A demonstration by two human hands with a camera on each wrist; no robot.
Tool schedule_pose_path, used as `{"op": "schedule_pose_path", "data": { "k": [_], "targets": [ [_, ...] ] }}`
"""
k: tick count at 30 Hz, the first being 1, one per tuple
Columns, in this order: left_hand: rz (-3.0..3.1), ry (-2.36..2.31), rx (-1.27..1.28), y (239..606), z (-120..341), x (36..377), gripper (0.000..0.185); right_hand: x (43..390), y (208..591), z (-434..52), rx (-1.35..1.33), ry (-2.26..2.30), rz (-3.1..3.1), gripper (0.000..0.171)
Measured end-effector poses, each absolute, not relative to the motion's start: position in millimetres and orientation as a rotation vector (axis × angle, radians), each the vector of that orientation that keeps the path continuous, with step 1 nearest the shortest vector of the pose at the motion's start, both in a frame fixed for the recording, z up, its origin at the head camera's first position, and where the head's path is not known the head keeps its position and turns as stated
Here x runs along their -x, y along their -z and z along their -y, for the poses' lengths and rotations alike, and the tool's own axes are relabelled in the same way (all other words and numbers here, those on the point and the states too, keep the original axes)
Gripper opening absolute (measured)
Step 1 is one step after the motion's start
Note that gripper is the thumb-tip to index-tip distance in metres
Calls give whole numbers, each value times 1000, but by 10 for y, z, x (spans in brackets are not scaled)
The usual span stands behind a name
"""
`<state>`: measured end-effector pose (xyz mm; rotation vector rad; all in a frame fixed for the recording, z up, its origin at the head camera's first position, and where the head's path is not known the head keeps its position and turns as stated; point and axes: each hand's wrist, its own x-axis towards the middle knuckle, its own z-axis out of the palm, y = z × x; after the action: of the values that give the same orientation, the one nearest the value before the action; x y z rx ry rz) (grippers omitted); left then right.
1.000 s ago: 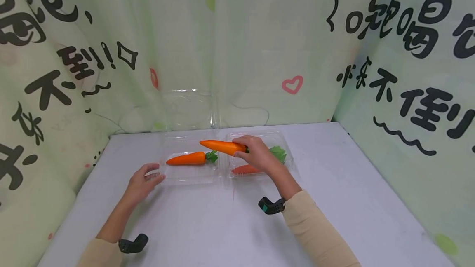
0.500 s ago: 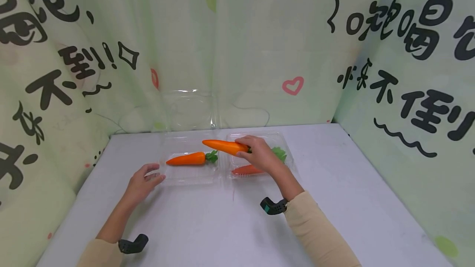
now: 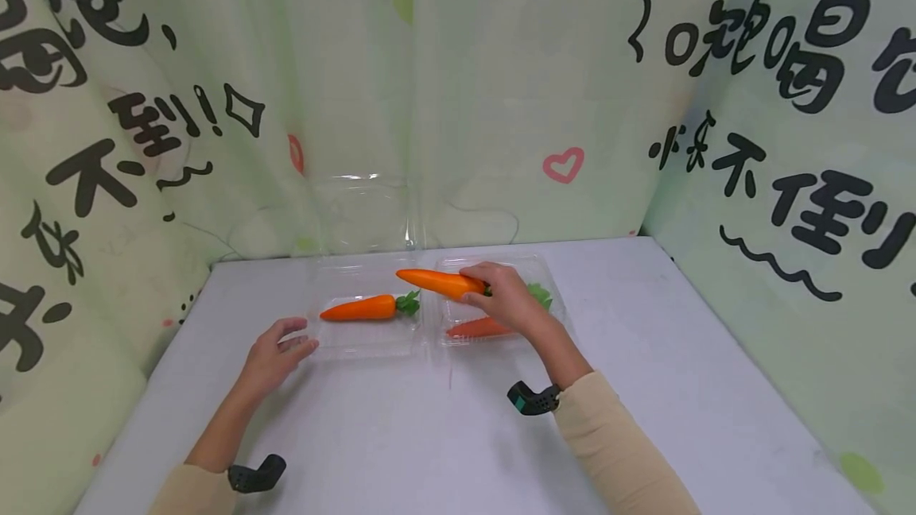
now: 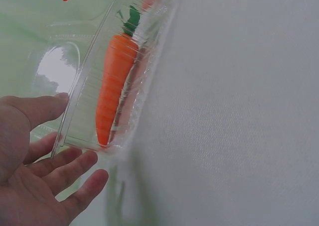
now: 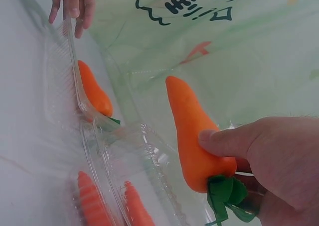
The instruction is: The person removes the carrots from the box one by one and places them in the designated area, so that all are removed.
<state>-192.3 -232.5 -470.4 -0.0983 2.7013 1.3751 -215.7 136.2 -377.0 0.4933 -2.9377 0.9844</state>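
In the head view, the right hand [image 3: 504,296] pinches the held carrot [image 3: 442,283] by its leafy end, tip pointing left, aloft over where the right box [image 3: 531,269] adjoins the left box [image 3: 368,342]. A second carrot [image 3: 361,308] lies in the left box, a third carrot [image 3: 475,327] in the right. The left box's lid [image 3: 365,213] stands upright at the back, seemingly to leave the tray uncovered. The left hand [image 3: 273,352] touches that box's left end, probably to steady such light plastic on the surface [image 3: 401,435].

In the left wrist view, the thumb tip meets the rim and the other fingers spread loosely about the corner; how hard they press I cannot tell.

In the right wrist view, the thumb presses the held carrot's thick end, fingers mostly hidden behind; gripping there likely keeps the slim tip free.
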Motion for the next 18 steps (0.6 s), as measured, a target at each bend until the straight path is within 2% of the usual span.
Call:
{"op": "schedule_pose_path", "data": {
  "k": [7, 10, 18],
  "targets": [
    [-2766, -1359, 61, 5118, 2472, 2141, 67, 2154, 3764, -1394, -459, -1000, 2948, 45],
    [-2762, -1362, 78, 5087, 2470, 2120, 65, 2149, 3764, -1406, -463, -988, 2951, 45],
    [-2731, -1353, 66, 4706, 2338, 1902, 64, 2145, 3781, -1450, -442, -965, 2952, 47]
  ]
}}
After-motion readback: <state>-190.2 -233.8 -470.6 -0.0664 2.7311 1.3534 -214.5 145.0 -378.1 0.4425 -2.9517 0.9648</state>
